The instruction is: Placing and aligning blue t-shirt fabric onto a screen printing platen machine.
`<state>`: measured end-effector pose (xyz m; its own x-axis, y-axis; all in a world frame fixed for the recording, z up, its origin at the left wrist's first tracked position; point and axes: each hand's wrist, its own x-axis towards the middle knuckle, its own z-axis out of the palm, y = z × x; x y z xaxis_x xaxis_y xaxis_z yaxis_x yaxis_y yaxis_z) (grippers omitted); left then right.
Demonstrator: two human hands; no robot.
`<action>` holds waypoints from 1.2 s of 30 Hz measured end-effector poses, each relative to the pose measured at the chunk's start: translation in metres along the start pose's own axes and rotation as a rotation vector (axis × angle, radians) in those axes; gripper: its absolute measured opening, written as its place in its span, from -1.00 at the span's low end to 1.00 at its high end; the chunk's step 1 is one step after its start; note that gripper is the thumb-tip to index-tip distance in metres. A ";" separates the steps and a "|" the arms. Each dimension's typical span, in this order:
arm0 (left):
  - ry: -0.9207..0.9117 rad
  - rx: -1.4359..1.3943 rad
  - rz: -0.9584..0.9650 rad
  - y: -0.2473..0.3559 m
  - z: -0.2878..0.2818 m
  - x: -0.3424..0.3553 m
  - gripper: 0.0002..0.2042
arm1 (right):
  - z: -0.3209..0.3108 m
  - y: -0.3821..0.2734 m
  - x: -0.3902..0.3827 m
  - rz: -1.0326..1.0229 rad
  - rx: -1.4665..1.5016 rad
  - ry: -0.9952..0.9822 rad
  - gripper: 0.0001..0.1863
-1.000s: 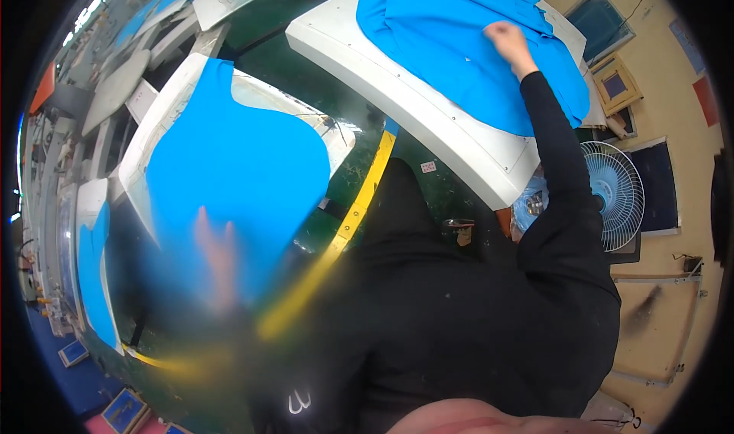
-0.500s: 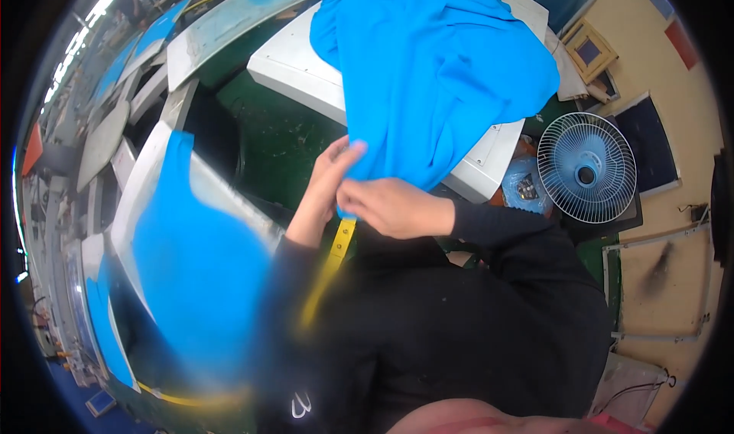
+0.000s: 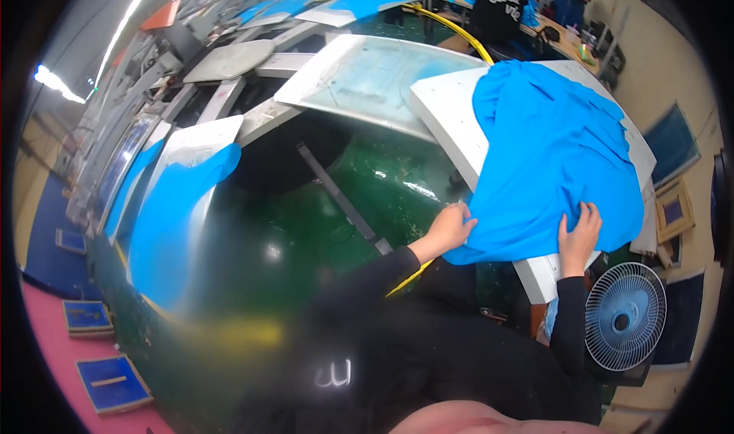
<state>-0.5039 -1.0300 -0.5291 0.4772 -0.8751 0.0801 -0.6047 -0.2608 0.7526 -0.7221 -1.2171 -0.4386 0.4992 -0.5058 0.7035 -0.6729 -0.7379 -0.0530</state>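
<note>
A large, wrinkled bright blue cloth [image 3: 550, 151] lies draped over a white board [image 3: 451, 128] on the right, its near end hanging over the board's front edge. At the cloth's near left corner, my left hand [image 3: 447, 229] is closed, with the thumb and fingertips pinching its edge. My right hand [image 3: 579, 239] touches the cloth's near right part. Its thumb and fingers are apart and rest on the fabric.
A round fan [image 3: 625, 317] stands close to my right forearm. Further white boards with blue pieces [image 3: 180, 212] run along the left. A pale board [image 3: 367, 78] lies beyond a dark metal bar [image 3: 340, 193]. Another person [image 3: 501, 9] stands at the far end.
My hands, close together at the cloth's near left corner before, are now apart, the right one further right on the cloth. The view has swung, so the board and cloth appear further right and lower.
</note>
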 end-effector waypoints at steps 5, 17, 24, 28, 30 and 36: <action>-0.052 -0.478 -0.037 -0.025 0.014 0.053 -0.67 | 0.042 0.030 0.029 -0.018 -0.081 -0.121 -0.63; 0.103 -0.325 0.137 -0.052 0.021 0.075 -0.64 | 0.089 0.070 0.040 0.045 -0.109 -0.054 -0.75; 0.185 -0.368 0.058 -0.041 -0.055 0.054 -0.54 | 0.055 0.118 0.100 0.087 0.080 -0.191 -0.74; 0.115 -0.930 -0.300 -0.028 -0.170 0.021 -0.57 | 0.012 0.108 0.161 0.491 1.091 -0.459 -0.71; 0.513 -1.229 -0.236 -0.018 -0.219 -0.002 -0.56 | 0.010 0.079 0.190 0.516 1.742 -0.402 -0.65; 0.889 -1.114 0.096 -0.025 -0.360 -0.033 -0.79 | 0.054 -0.062 0.302 0.400 1.846 -0.193 -0.63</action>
<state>-0.2749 -0.8480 -0.3150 0.9498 -0.2203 0.2223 -0.0481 0.5990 0.7993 -0.5001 -1.3487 -0.2614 0.6173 -0.6837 0.3891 0.5300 -0.0041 -0.8480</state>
